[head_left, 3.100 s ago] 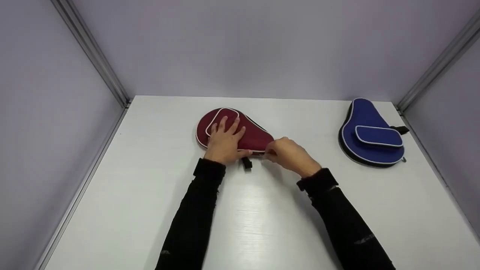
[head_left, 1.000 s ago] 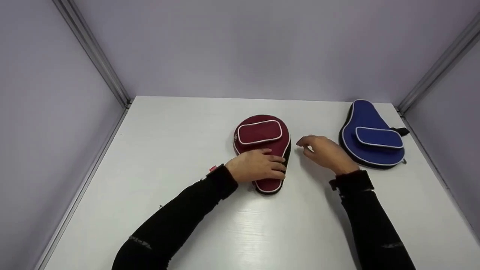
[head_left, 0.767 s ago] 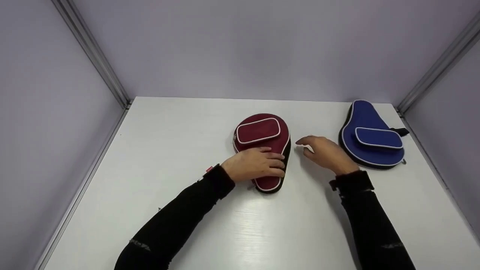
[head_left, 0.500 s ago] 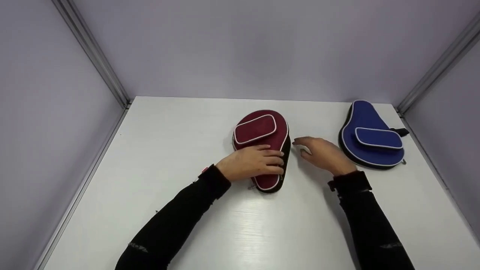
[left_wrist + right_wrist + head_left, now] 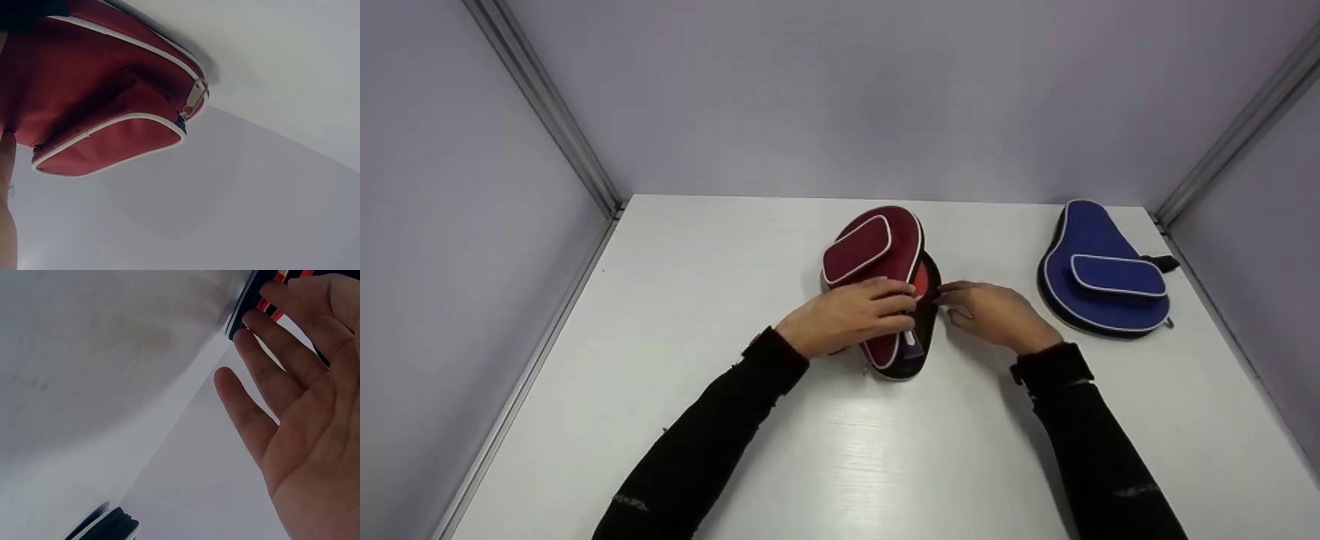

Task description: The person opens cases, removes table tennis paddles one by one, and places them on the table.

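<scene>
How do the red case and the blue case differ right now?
The red case is partly open; the blue case looks closed. The red case's narrow end points toward the bottom of the head view, the blue case's toward the top. The left hand holds the red case; no hand touches the blue case. Both have white piping and a raised pocket.

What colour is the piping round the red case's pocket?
White. The left wrist view shows the piping best, edging the red pocket.
</scene>
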`<action>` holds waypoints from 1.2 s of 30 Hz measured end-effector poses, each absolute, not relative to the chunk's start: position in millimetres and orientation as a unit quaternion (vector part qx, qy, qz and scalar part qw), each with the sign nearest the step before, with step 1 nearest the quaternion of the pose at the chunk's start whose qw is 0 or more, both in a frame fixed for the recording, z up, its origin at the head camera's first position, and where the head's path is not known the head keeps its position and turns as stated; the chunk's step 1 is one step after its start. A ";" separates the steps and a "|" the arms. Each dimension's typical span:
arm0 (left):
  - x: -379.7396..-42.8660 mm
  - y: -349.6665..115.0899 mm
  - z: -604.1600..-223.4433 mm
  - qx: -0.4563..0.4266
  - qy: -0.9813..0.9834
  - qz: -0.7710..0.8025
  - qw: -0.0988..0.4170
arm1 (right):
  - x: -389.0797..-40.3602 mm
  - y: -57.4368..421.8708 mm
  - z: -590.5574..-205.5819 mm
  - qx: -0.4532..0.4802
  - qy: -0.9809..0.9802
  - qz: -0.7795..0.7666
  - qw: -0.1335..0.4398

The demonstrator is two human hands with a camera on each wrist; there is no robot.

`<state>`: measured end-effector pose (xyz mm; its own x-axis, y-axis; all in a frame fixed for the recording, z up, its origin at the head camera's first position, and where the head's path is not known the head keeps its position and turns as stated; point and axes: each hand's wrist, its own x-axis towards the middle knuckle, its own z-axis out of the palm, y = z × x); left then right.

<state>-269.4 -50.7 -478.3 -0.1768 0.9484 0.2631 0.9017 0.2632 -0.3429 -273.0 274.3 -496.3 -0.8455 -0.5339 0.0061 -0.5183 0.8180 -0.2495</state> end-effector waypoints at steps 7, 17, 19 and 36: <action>-272.1 -63.5 -478.0 -0.573 -0.766 0.046 0.286 | -269.1 269.6 -501.4 -0.287 0.949 -0.127 0.030; -274.9 -81.6 -470.7 -0.508 -0.796 0.091 0.317 | -270.2 273.4 -502.9 -0.274 0.951 -0.145 0.022; -276.0 -86.5 -470.3 -0.504 -0.804 0.079 0.307 | -271.2 274.2 -502.2 -0.274 0.950 -0.150 0.022; -281.5 -126.0 -476.1 -0.429 -0.871 -0.009 0.239 | -273.7 272.8 -500.3 -0.273 0.950 -0.147 0.021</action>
